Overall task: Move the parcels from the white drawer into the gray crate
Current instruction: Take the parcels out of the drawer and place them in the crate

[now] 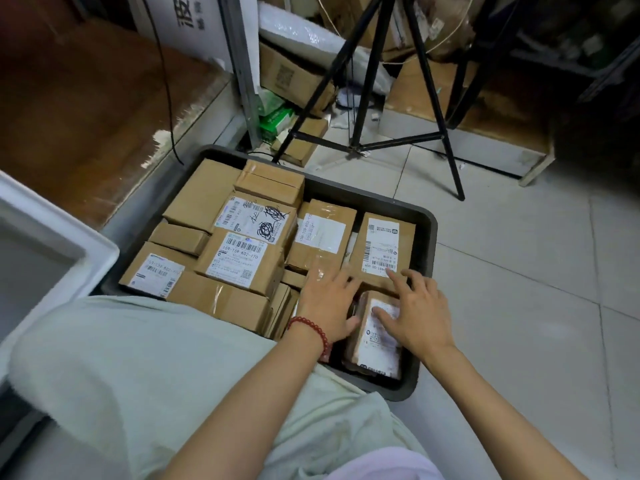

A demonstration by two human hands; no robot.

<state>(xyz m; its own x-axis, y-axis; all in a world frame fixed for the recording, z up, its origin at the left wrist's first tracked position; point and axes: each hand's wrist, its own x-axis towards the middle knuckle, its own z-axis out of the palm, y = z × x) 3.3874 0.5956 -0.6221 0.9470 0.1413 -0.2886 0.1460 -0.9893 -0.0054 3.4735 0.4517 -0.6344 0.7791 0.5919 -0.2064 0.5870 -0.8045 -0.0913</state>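
The gray crate sits on the tiled floor in front of me, packed with several brown cardboard parcels bearing white labels. A small taped parcel lies in the crate's near right corner. My left hand, with a red bead bracelet at the wrist, rests against that parcel's left side, fingers spread. My right hand lies flat on the parcel's top right, fingers apart. Neither hand is closed around it. The white drawer juts in from the left edge, and its visible inside shows no parcel.
A black tripod stands just behind the crate. More cardboard boxes and a green packet pile up beyond it. A black cable hangs over the brown floor at left. My pale trouser leg overlaps the crate's near edge.
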